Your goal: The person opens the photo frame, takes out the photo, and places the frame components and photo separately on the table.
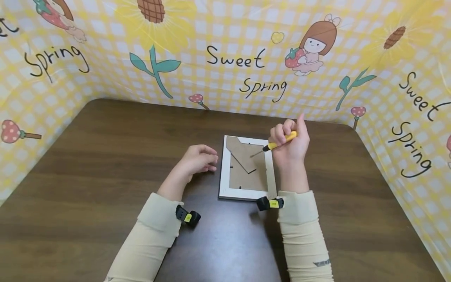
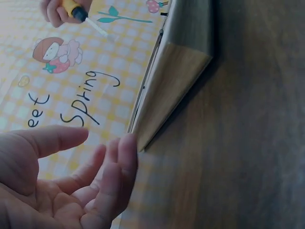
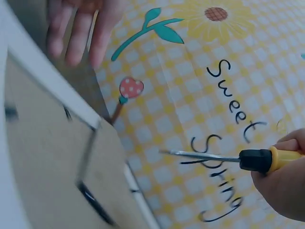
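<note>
A picture frame point(image 1: 225, 180) lies on the table with its back up, a white border around a brown backing board point(image 1: 243, 182). Small dark tabs point(image 1: 240, 187) sit along the board's edges, and a stand leg point(image 1: 237, 150) lies on it. My right hand point(image 1: 291, 150) grips a screwdriver point(image 1: 286, 139) by its yellow handle. In the right wrist view the screwdriver's metal shaft point(image 3: 205, 155) points toward the frame, its tip apart from the board. Beside the frame's left edge is my left hand point(image 1: 197, 159), fingers loosely bent, holding nothing.
The dark wooden table point(image 1: 105, 168) spreads out on both sides of the frame. Behind it and at its sides hangs a yellow checked cloth point(image 1: 225, 23) with flowers and lettering. Each wrist wears a small black camera point(image 1: 188, 216).
</note>
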The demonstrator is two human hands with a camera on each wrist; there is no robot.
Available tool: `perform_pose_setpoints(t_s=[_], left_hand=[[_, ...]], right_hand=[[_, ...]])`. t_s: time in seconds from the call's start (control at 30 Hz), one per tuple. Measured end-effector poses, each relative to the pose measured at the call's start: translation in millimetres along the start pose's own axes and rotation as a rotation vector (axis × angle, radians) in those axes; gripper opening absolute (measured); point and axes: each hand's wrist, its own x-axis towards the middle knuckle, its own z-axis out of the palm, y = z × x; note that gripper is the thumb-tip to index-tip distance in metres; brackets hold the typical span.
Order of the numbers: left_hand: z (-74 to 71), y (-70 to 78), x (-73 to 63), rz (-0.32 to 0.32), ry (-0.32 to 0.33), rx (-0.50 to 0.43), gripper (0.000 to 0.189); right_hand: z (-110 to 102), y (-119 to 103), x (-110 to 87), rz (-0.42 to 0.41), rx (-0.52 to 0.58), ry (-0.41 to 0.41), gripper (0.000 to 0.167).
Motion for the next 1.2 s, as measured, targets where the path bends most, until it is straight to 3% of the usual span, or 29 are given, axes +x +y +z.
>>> perform_pose_setpoints(t_s=[0.2,0.37,0.47,0.73,1.2], left_hand=[[5.8,-0.7,4.1,-0.041,-0.047,0.032,0.037],[8.4,-2.5,7.7,-0.051,-0.062,0.037,0.037],[10.2,-2.2,9.0,-0.050,-0.072,0.040,0.037],[14.9,-5.8,9.3,-0.069,-0.079,0.033,0.036],[18.2,-7.6,6.3,-0.008,-0.083,0.083,0.048]], right_hand=[[-14.7,13.7,2.0,0.120,0.226,0.181,0.062],[-24.9,22.2,3.1,0.176,0.276,0.348,0.060],[-26.3,27.3,4.8,0.172,0.281,0.407,0.058],[-23.0,45.6,3.8,0.158,0.237,0.476,0.056],[-27.0,55.1,5.5,0.156,0.277,0.536,0.056]])
